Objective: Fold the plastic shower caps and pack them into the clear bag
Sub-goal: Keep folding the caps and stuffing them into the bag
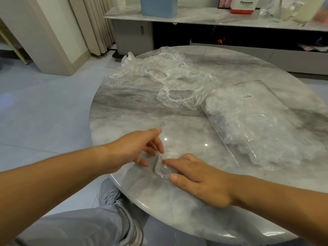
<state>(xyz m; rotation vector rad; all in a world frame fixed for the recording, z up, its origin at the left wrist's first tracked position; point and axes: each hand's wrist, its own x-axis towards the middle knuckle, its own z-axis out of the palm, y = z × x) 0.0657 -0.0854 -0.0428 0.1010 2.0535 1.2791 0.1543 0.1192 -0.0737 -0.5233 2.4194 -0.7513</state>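
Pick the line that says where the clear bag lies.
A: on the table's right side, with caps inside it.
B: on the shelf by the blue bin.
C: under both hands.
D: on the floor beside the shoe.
A: the clear bag lies flat on the right of the table, with crumpled caps showing through it.

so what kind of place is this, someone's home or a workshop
Most likely a home living room: a round marble-look table, a low media-style cabinet along the wall carrying household odds and ends, and long curtains beside a tiled floor.
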